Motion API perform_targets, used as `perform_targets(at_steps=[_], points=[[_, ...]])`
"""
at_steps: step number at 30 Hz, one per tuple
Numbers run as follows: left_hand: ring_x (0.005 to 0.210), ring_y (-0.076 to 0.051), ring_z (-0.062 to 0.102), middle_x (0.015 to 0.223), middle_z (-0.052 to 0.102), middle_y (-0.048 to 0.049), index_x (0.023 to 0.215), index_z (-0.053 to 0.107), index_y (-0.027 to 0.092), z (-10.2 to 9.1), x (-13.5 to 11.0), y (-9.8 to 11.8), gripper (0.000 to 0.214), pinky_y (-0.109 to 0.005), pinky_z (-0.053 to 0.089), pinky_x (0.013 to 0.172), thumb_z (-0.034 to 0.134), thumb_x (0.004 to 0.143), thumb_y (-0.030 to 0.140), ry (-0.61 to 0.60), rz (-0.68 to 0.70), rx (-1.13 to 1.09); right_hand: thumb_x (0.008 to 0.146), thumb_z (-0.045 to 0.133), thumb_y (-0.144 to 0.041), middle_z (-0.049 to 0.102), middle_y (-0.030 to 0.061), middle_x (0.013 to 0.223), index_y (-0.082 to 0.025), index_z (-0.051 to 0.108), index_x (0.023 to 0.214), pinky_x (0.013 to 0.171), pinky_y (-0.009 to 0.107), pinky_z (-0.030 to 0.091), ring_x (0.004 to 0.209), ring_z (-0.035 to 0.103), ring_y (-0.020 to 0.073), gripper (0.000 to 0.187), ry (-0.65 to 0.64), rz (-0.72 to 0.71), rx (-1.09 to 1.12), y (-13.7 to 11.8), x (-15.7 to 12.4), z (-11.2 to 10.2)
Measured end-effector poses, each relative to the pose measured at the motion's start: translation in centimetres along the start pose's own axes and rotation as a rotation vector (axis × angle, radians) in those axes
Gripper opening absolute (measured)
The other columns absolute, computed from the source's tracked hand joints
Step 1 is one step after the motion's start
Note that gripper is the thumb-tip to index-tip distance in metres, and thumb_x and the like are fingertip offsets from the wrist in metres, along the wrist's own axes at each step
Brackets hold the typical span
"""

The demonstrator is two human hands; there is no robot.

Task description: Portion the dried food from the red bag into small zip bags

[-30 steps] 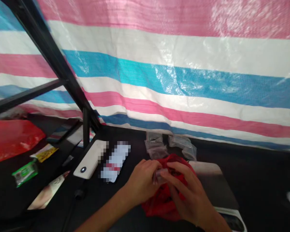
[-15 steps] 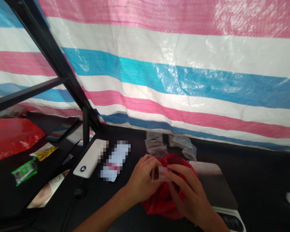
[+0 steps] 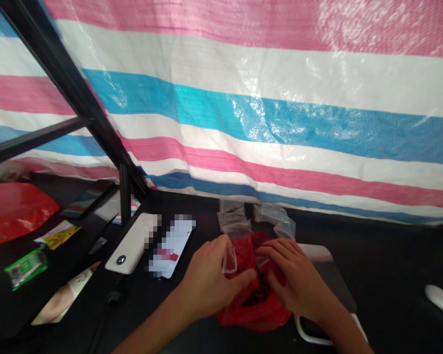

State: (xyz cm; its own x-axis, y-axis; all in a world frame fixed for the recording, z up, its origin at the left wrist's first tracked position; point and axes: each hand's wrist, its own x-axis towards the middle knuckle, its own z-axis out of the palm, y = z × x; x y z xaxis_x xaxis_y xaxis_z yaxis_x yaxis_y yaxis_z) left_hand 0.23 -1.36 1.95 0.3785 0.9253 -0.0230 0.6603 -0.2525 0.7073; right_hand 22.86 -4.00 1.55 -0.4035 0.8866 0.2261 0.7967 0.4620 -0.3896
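A red plastic bag (image 3: 243,317) lies with its mouth up on the black table, several small dark things (image 3: 259,296) showing inside. My left hand (image 3: 210,280) is at the bag's left side, closed on a small clear plastic bag (image 3: 229,260) between thumb and fingers. On the right side of the mouth, my right hand (image 3: 297,275) has its fingers curled against the red plastic, gripping its edge. Something translucent shows by those fingertips, too blurred to name. Behind the red bag lie more clear plastic bags (image 3: 234,217).
A flat device with a grey top (image 3: 327,273) sits under my right forearm. To the left lie a white power bank (image 3: 127,250), a blurred-out phone (image 3: 173,248) and small packets (image 3: 26,268). A striped tarp (image 3: 243,118) hangs behind, beside a black frame (image 3: 123,191).
My hands have moved apart. The small clear bag has gone left with my left hand, while my right hand has shifted to the red bag's right edge. The red bag's mouth shows more.
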Motion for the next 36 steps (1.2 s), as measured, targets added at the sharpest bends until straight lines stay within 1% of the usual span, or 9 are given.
perform_targets(at_steps=[2, 4, 7, 11, 17, 23, 25, 30, 36], points=[[0.086, -0.024, 0.060, 0.093, 0.064, -0.0021, 0.088, 0.051, 0.023, 0.5, -0.5, 0.3, 0.035, -0.034, 0.041, 0.075, 0.077, 0.073, 0.041, -0.098, 0.038, 0.099, 0.081, 0.056, -0.007, 0.071, 0.0074, 0.113, -0.022, 0.067, 0.114, 0.099, 0.048, 0.043, 0.107, 0.060, 0.0272, 0.038, -0.056, 0.022, 0.017, -0.4, 0.2, 0.5], [0.096, -0.028, 0.062, 0.102, 0.065, -0.0055, 0.094, 0.051, 0.022, 0.8, -0.4, 0.2, 0.022, -0.037, 0.042, 0.081, 0.067, 0.080, 0.028, -0.134, 0.041, 0.191, 0.082, 0.056, -0.007, 0.071, 0.0068, 0.115, -0.023, 0.067, 0.115, 0.101, 0.047, 0.042, 0.108, 0.060, 0.0266, 0.039, -0.088, 0.039, 0.025, -0.5, 0.2, 0.7], [0.089, -0.025, 0.065, 0.098, 0.065, -0.0054, 0.092, 0.047, 0.023, 0.4, 0.4, -0.8, 0.009, -0.034, 0.041, 0.074, 0.051, 0.087, 0.017, -0.119, -0.085, 0.222, 0.082, 0.057, -0.006, 0.070, 0.0061, 0.118, -0.024, 0.066, 0.117, 0.100, 0.046, 0.043, 0.108, 0.060, 0.0260, 0.041, -0.111, 0.062, 0.006, -0.3, -0.1, 0.7], [0.082, -0.023, 0.068, 0.094, 0.065, -0.0047, 0.090, 0.043, 0.024, -0.4, 1.1, -2.0, 0.010, -0.030, 0.036, 0.064, 0.049, 0.089, 0.016, -0.074, -0.202, 0.165, 0.084, 0.056, -0.005, 0.070, 0.0060, 0.121, -0.026, 0.066, 0.118, 0.093, 0.045, 0.047, 0.102, 0.064, 0.0251, 0.041, -0.097, 0.031, -0.051, 0.1, -0.4, 1.1], [0.074, -0.019, 0.065, 0.079, 0.062, 0.0007, 0.087, 0.044, 0.024, 0.5, 0.9, -2.3, 0.013, -0.027, 0.038, 0.064, 0.049, 0.087, 0.012, -0.111, -0.156, -0.212, 0.090, 0.054, -0.007, 0.072, 0.0086, 0.120, -0.022, 0.064, 0.123, 0.086, 0.043, 0.050, 0.099, 0.069, 0.0256, 0.038, 0.024, -0.095, -0.114, -0.3, -0.1, 3.1], [0.071, -0.013, 0.055, 0.078, 0.055, 0.0047, 0.088, 0.049, 0.021, 0.1, 1.4, -2.5, 0.005, -0.024, 0.042, 0.065, 0.052, 0.089, 0.018, -0.158, -0.108, -0.483, 0.086, 0.053, -0.004, 0.075, 0.0072, 0.113, -0.022, 0.068, 0.113, 0.084, 0.042, 0.050, 0.098, 0.070, 0.0249, 0.036, 0.046, -0.036, -0.016, -1.1, 0.2, 3.4], [0.072, -0.013, 0.053, 0.078, 0.054, 0.0047, 0.087, 0.049, 0.021, 0.0, 1.6, -2.7, 0.006, -0.024, 0.042, 0.066, 0.055, 0.089, 0.020, -0.130, -0.079, -0.441, 0.085, 0.053, -0.003, 0.076, 0.0067, 0.112, -0.022, 0.067, 0.112, 0.084, 0.041, 0.049, 0.098, 0.070, 0.0237, 0.036, 0.032, -0.013, 0.054, -1.2, 0.3, 3.4], [0.075, -0.014, 0.052, 0.082, 0.052, 0.0030, 0.089, 0.052, 0.021, 0.0, 2.1, -2.9, 0.004, -0.025, 0.042, 0.068, 0.056, 0.090, 0.020, 0.143, 0.063, -0.319, 0.086, 0.055, -0.003, 0.076, 0.0049, 0.111, -0.024, 0.067, 0.114, 0.086, 0.040, 0.048, 0.101, 0.069, 0.0229, 0.037, 0.017, 0.051, 0.203, -1.1, 0.3, 3.1], [0.073, -0.015, 0.052, 0.079, 0.058, 0.0024, 0.085, 0.057, 0.021, 0.4, 2.1, -2.4, 0.008, -0.027, 0.040, 0.067, 0.058, 0.085, 0.013, 0.119, 0.100, -0.218, 0.090, 0.060, -0.014, 0.075, 0.0050, 0.112, -0.027, 0.067, 0.117, 0.091, 0.042, 0.051, 0.103, 0.068, 0.0242, 0.031, 0.164, 0.086, 0.360, -0.2, 0.3, 2.2]])
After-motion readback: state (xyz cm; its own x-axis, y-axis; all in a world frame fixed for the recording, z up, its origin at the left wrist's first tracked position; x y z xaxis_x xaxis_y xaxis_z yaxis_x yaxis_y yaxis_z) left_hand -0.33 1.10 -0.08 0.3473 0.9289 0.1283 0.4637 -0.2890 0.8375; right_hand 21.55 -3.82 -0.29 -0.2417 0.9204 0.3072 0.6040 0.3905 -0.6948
